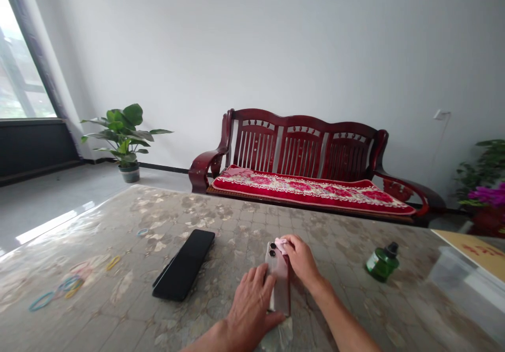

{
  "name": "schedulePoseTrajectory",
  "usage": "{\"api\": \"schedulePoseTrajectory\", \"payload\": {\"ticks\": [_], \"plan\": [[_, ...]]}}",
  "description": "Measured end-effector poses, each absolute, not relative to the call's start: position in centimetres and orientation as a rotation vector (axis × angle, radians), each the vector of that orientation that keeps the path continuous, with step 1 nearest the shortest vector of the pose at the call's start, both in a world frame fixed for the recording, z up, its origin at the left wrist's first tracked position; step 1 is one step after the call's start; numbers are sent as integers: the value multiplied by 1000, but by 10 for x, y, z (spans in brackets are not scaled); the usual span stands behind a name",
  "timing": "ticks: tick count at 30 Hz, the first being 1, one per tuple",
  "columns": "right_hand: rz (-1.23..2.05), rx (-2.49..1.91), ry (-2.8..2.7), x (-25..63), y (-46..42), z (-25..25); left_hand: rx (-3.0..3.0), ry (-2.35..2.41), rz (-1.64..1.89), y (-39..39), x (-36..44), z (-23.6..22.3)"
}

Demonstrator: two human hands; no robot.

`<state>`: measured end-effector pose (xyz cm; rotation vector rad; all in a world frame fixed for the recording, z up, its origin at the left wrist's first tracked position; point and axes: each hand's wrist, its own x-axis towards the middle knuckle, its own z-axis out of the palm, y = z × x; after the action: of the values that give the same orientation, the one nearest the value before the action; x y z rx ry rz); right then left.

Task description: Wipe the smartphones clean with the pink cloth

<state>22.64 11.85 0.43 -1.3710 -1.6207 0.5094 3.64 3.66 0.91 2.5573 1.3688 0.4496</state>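
Observation:
A pale pinkish phone (pixel 280 283) lies on the patterned tablecloth with its back and dark camera lenses facing up. My left hand (pixel 251 302) grips it, fingers along the left side and thumb at the lower end. Pinched in my right hand (pixel 302 260) is a crumpled white-pink tissue or cloth (pixel 281 245), which touches the phone's top end beside the lenses. To the left lies a black phone-like slab (pixel 185 265), dark face up, with a thin dark edge showing beneath it.
A green bottle (pixel 382 263) with a black cap stands to the right, near a clear plastic box (pixel 465 283) and a tan board (pixel 475 249). Several coloured bands (pixel 73 286) lie at left. Beyond the table (pixel 236 215) is a wooden bench (pixel 300 152).

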Motion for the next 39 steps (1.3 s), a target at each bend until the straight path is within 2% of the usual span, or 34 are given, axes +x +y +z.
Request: {"api": "schedulePoseTrajectory", "payload": {"ticks": [11,21,32,39], "plan": [[457,-1342,-1669,223,124,6,2936,1263,210,42,37,-3],[458,-1334,-1652,220,125,7,2994,1179,330,36,28,4],[566,-1391,-1264,225,135,-4,2963,1084,266,35,19,19],[556,-1364,-1004,214,142,-10,3039,1060,298,36,21,10]]}}
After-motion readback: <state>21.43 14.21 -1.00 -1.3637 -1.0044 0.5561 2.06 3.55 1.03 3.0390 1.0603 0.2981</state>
